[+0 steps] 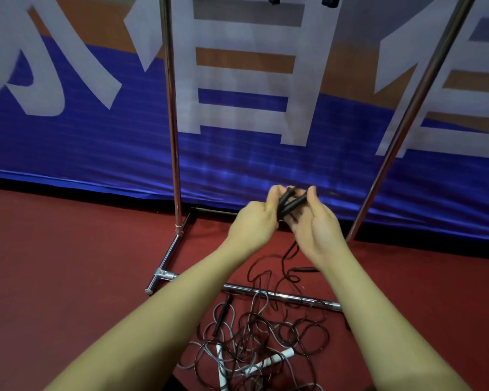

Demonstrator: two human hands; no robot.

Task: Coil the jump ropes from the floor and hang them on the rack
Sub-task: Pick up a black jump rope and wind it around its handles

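Observation:
Both hands are raised in front of the chrome rack. My left hand and my right hand together grip the two black handles of one jump rope, crossed between the fingertips. Its black cord hangs down from the hands to the floor. A tangled pile of black and grey ropes lies below, across the rack's lower bar. White handles and a black handle lie in the pile. Another black handle lies nearer the wall.
A blue, orange and white banner covers the wall behind the rack. The rack's right upright slants up to the right. Two dark items hang at the top edge. The floor is dark red.

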